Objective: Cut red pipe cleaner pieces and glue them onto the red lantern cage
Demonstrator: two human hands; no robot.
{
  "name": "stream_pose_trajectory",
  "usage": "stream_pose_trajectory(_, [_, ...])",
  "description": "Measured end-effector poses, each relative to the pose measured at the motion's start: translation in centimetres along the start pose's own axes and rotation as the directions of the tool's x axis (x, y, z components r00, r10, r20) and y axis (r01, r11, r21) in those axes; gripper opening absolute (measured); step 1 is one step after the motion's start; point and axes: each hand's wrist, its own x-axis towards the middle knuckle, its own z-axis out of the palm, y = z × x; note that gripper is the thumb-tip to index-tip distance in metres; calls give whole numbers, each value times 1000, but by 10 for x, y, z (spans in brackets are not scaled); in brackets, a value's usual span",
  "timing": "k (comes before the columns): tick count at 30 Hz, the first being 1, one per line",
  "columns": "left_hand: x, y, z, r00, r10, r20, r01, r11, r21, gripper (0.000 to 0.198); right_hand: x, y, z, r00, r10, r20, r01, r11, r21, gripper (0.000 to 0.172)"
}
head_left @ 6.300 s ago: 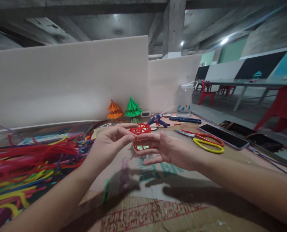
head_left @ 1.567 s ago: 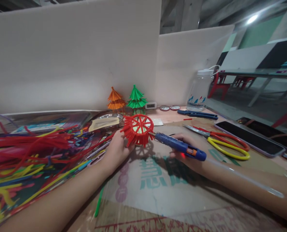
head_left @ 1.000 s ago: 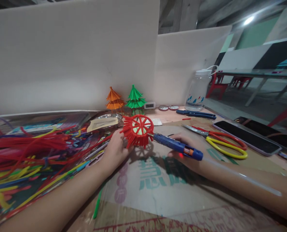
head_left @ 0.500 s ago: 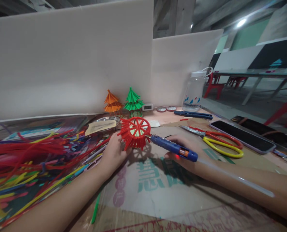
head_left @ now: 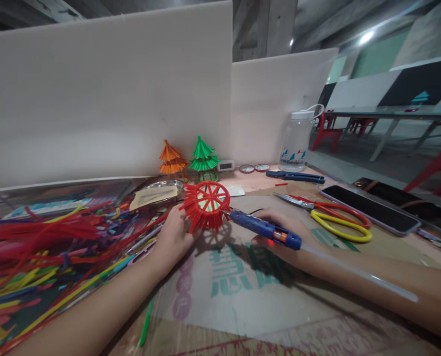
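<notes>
over the printed sheet [head_left: 220, 316]: right hand [head_left: 292, 256] grips blue hot-glue gun [head_left: 255, 224], nozzle at right edge of red fringed pipe-cleaner ring [head_left: 205, 217]; left hand [head_left: 175, 237] grasps ring's left side. green strip [head_left: 146, 324] lies nearer the camera.

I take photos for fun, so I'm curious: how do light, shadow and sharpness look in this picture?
In the head view, a ceiling lamp glares at upper right; in that same head view, the red spoked piece throws a spoked shadow on the printed sheet, a red glow shows beside the blue glue gun, and the coloured strips at left look smeared.
</notes>
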Motion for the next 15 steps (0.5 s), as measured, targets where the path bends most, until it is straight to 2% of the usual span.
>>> stream_pose_trajectory(11, [2,5,-2,1000,-10,1,10,1000,-7,23,-1,2,-1,1000,-27,8,27,999,-26,31])
stream_pose_trajectory(15, [3,7,-3,1000,-17,11,18,1000,-23,20,1,-1,-1,1000,-27,7,28,999,-28,28])
